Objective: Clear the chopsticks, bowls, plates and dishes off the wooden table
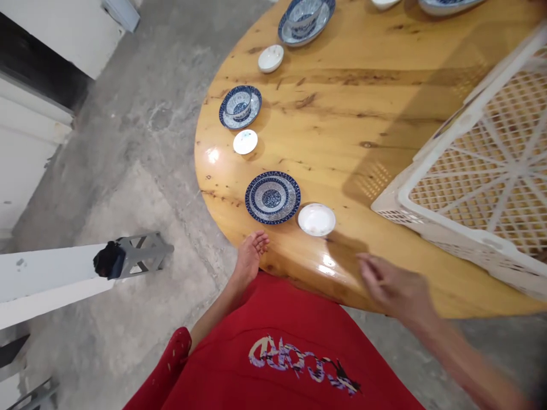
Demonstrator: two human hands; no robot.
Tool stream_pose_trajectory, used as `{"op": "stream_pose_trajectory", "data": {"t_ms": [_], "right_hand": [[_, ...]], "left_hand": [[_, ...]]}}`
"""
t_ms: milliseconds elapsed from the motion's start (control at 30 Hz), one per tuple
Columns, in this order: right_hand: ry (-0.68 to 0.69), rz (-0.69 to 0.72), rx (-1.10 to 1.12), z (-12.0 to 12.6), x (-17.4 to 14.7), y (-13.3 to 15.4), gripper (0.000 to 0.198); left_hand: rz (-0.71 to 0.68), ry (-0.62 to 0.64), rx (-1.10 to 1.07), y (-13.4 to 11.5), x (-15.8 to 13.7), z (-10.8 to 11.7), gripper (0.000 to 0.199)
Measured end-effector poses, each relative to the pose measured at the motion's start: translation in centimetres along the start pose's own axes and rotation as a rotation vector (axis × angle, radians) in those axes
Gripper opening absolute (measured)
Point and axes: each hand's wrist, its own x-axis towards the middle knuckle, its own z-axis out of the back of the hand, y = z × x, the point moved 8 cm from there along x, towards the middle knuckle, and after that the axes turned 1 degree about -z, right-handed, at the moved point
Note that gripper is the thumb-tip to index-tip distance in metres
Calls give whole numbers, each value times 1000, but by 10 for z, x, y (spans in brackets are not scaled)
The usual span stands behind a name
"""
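Observation:
My left hand [252, 251] hovers at the table's near edge with its fingers loosely bent and apart, holding nothing. Just beyond its fingertips lies a blue-and-white patterned plate [272, 197]; whether a smaller dish is stacked on it I cannot tell. A small white bowl [317, 220] sits close to the plate's right side. Further right, my right hand [395, 287] is above the table edge, nearest to that white bowl. Motion smears its curled fingers, so their grip is unclear.
A large white plastic crate [491, 242] rests on the round wooden table [342, 125] at right. Farther along the rim are a bowl on a plate [240, 107], small white dishes [245, 142] and another bowl-and-plate set [305, 21]. A grey stool [143, 253] stands left.

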Motion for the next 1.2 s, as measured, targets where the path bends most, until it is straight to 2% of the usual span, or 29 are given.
{"op": "stream_pose_trajectory", "data": {"t_ms": [33,100,200,300,433,533,667,867,1000,1100,1200], "right_hand": [[64,91,38,-26,-8,18,44],[165,152,77,-71,-25,42,39],[175,123,77,-105,-45,55,37],[89,-31,52,-107,-55,42,42],[-46,-380,3,-87,-62,12,50],[-129,-634,106,-79,-68,6,53],[-183,-807,348,-100,-67,37,57],[-124,-792,474,-163,-46,121,55],[-96,-776,522,-185,-33,149,54],[-82,-755,504,-185,-24,153,55],[-75,-694,488,-183,-12,156,55]], "left_hand": [[16,4,8,4,-2,1,26],[26,13,18,8,-5,3,27],[14,13,20,5,-3,8,25],[27,18,17,-3,8,10,22],[39,123,26,-22,26,2,27],[28,196,31,-44,37,8,32],[12,183,56,-72,55,49,35],[-43,85,79,-116,89,126,33],[-106,94,86,-147,100,150,32],[-139,98,59,-163,105,160,31],[-144,42,8,-168,108,176,27]]}}
